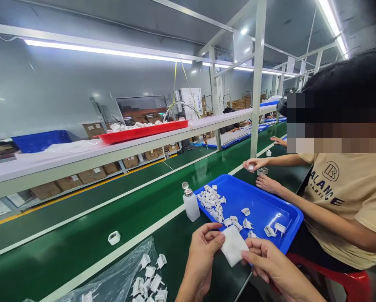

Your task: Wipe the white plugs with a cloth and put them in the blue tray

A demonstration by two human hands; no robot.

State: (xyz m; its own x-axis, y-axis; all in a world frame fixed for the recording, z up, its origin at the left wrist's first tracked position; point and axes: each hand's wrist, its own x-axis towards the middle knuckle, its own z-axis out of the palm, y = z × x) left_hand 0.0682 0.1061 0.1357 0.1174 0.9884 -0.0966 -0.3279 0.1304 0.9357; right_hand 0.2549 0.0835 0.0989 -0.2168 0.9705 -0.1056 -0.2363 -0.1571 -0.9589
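Between my two hands is a white folded wipe (234,246), pinched at its opposite edges. My left hand (203,256) grips its left side between thumb and fingers. On its lower right edge, my right hand (265,260) is closed the same way. Just beyond lies a blue tray (263,205) with several white plug housings (210,200) heaped at its left and a few scattered rightward. A white pump bottle (191,205) with a metal cap stands upright at the tray's left corner.
More white plug parts (150,277) spill from a clear plastic bag (112,277) at lower left. One white housing (114,238) sits on the green conveyor belt (81,239). A co-worker (335,197) sits at right, hands beyond the tray. A red tray (144,131) rests on the shelf above.
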